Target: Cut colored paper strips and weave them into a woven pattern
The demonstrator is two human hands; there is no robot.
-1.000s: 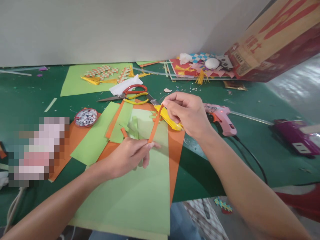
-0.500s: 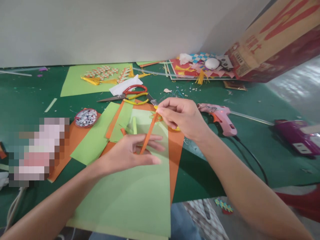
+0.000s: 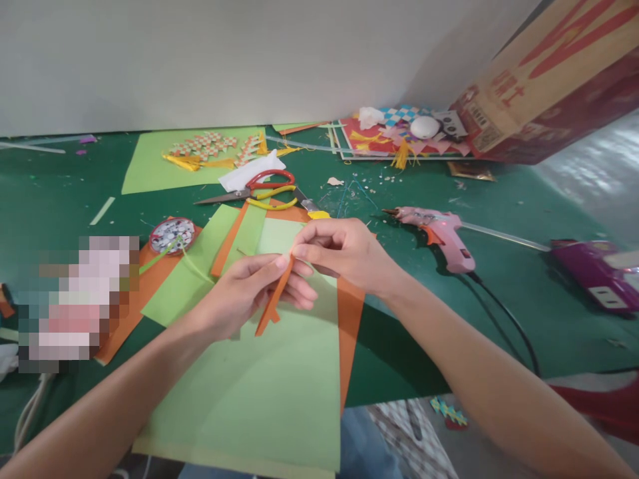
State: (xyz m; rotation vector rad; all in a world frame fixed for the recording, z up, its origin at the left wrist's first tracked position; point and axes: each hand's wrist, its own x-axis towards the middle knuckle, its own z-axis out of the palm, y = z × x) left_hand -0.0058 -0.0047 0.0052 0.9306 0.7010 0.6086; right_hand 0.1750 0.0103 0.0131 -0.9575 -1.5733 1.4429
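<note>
Between my two hands is a narrow orange paper strip (image 3: 272,307), slanting down to the left with a short side tab near its lower end. My left hand (image 3: 257,283) pinches its upper part between thumb and forefinger, the other fingers behind it. At the strip's top end, my right hand (image 3: 344,253) closes thumb and forefinger on it. Beneath both hands lies a large light green paper sheet (image 3: 259,392). A thin green paper strip (image 3: 194,265) rests to the left, over a green paper piece and up to the small round dish (image 3: 172,236) of shiny bits.
Red- and yellow-handled scissors (image 3: 269,188) lie beyond my hands. A pink glue gun (image 3: 439,236) with a glue stick and cord is at the right, near a purple box (image 3: 596,276). Woven paper pieces with tassels (image 3: 204,148) lie at the back; a carton (image 3: 544,86) stands back right.
My right hand has moved down and left, and my left hand now pinches the orange strip. The thin green strip now lies by the dish. Green pieces near my right fingertips are no longer visible.
</note>
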